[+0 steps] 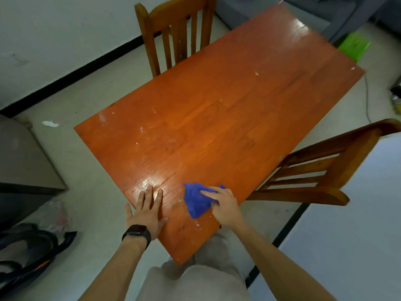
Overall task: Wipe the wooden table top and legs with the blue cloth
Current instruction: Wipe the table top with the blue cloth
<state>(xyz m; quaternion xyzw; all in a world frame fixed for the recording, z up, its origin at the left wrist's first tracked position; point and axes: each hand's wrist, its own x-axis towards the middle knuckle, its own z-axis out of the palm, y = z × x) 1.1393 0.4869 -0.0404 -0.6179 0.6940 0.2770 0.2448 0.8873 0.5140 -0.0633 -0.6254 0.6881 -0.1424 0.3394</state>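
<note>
- Left hand: one of two hands in view. It lies flat on the near corner of the table, with four fingers straight and slightly spread and the thumb out to the left over the edge. It holds nothing.
- One black watch sits on the left wrist.
- Right hand: rests on top of the cloth, just right of the left hand and apart from it. The forefinger lies out across the fabric. The other fingers bend over the bunched cloth and press it down onto the wood.
- Blue cloth: one, crumpled into a rough wedge. It lies on the tabletop close to the near right edge, partly covered by the right hand.
- Wooden table: one, orange-brown and glossy, running from the near corner to the far right. White specks are scattered over its left part. Its legs are hidden under the top.
- Chairs: two, both wooden with slatted backs. One chair stands at the far left edge of the table. The other chair stands at the right edge, close beside the cloth.
- The person's legs, in pale trousers, are right at the near corner.
- On the floor to the left are one brown cabinet, one black bag, one clear plastic bag and one white scrap.
- Past the far right end of the table lies one green item. A thin cable trails over the floor there.
</note>
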